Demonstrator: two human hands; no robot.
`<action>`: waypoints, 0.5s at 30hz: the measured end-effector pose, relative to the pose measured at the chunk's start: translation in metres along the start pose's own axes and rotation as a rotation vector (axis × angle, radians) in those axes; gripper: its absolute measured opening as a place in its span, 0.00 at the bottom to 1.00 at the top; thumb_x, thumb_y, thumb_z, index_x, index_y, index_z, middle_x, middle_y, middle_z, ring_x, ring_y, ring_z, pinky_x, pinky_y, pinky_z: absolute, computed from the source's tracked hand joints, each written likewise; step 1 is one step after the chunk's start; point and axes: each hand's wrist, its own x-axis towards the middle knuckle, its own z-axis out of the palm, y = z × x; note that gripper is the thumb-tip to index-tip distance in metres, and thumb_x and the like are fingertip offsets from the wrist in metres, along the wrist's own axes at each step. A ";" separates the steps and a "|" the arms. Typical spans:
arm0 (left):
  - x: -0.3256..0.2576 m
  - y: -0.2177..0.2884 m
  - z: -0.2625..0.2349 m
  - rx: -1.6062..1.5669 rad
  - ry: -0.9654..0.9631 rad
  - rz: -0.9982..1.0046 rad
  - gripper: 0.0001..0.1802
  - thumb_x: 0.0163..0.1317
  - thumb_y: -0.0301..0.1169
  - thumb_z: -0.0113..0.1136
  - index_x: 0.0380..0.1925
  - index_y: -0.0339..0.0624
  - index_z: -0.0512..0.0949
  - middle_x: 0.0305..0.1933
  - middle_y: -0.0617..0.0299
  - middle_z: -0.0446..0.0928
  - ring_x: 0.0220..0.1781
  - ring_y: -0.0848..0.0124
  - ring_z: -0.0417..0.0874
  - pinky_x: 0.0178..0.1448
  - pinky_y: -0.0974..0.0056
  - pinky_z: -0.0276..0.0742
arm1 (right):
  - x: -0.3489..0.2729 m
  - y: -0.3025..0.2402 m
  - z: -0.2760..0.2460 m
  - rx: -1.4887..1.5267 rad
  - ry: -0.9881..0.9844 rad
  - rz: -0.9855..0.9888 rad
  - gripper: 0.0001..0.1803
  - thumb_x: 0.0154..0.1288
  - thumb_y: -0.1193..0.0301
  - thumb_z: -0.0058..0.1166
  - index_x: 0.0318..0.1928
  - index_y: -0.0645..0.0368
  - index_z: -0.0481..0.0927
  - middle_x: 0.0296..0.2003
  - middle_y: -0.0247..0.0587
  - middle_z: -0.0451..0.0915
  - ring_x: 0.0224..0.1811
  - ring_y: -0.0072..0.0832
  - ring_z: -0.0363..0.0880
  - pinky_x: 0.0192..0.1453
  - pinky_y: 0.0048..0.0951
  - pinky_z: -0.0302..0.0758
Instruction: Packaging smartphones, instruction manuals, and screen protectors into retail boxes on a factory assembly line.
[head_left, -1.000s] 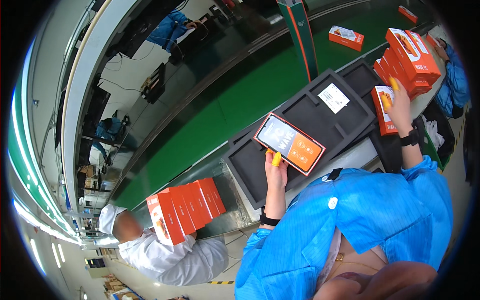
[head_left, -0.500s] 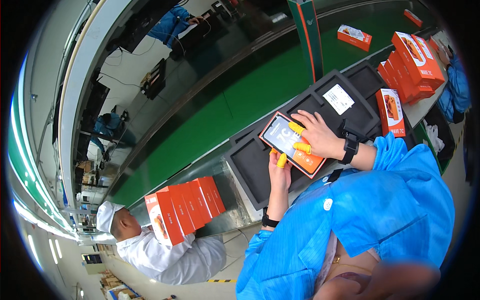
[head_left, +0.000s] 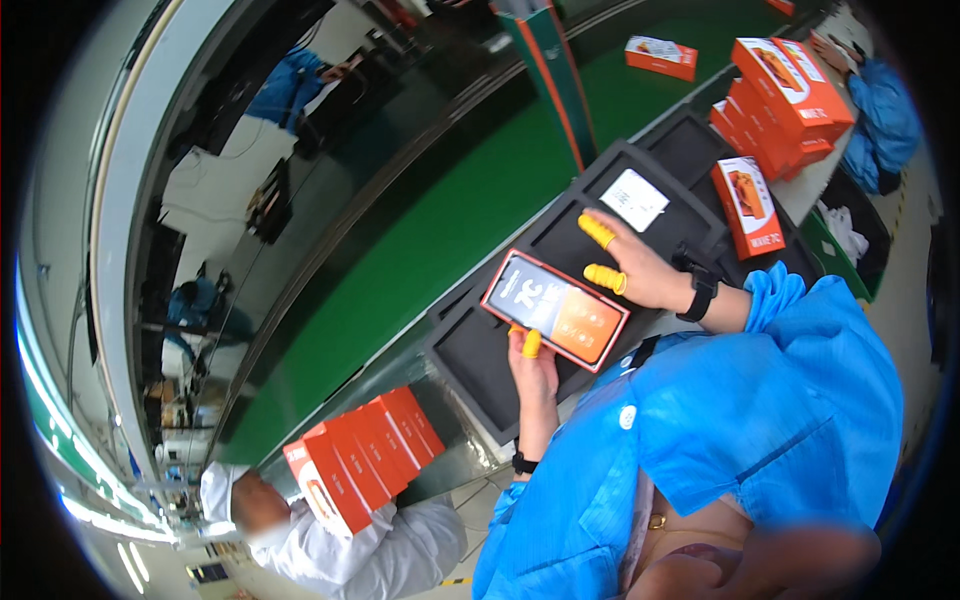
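Observation:
A smartphone (head_left: pixel 548 305) with a printed film on its face lies in a shallow box with a red-orange rim (head_left: pixel 612 345). My left hand (head_left: pixel 535 378) grips the box by its near left edge, a yellow finger cot showing on it. To the right of the box, my right hand (head_left: pixel 645 272) is raised with its fingers apart, two of them in yellow cots, and holds nothing. Under both hands are black foam trays (head_left: pixel 468 368) with recesses. A white label (head_left: pixel 633 199) lies on the far tray.
One orange phone box (head_left: pixel 750 207) stands on the right, near a stack of similar boxes (head_left: pixel 790 90). Another row of orange boxes (head_left: pixel 365 450) is at the left, beside a person in white (head_left: pixel 350 545). A green conveyor belt (head_left: pixel 400 280) and a post (head_left: pixel 550 80) lie beyond the trays.
My right hand has come off the phone's face and opened to the right of the box. My left hand still holds the box. The whole view has shifted slightly.

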 end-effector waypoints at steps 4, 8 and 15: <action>-0.001 0.001 -0.007 -0.073 -0.032 -0.036 0.19 0.65 0.26 0.53 0.56 0.37 0.65 0.57 0.57 0.71 0.59 0.65 0.73 0.63 0.59 0.70 | -0.019 0.066 -0.086 -0.486 0.463 0.152 0.37 0.49 0.68 0.66 0.59 0.68 0.67 0.61 0.59 0.64 0.63 0.52 0.64 0.65 0.39 0.64; -0.001 0.001 -0.003 -0.029 -0.062 0.001 0.19 0.67 0.29 0.53 0.55 0.35 0.64 0.58 0.55 0.70 0.61 0.63 0.72 0.64 0.56 0.69 | -0.099 0.197 -0.137 -0.836 0.454 0.830 0.50 0.44 0.57 0.68 0.65 0.62 0.58 0.66 0.56 0.54 0.66 0.53 0.58 0.64 0.50 0.64; 0.004 -0.002 -0.013 -0.023 -0.076 -0.014 0.20 0.66 0.30 0.54 0.56 0.38 0.65 0.58 0.56 0.71 0.60 0.63 0.73 0.62 0.56 0.70 | -0.139 0.240 -0.126 -0.726 0.357 0.970 0.54 0.42 0.50 0.70 0.66 0.60 0.58 0.62 0.56 0.58 0.61 0.55 0.64 0.61 0.49 0.68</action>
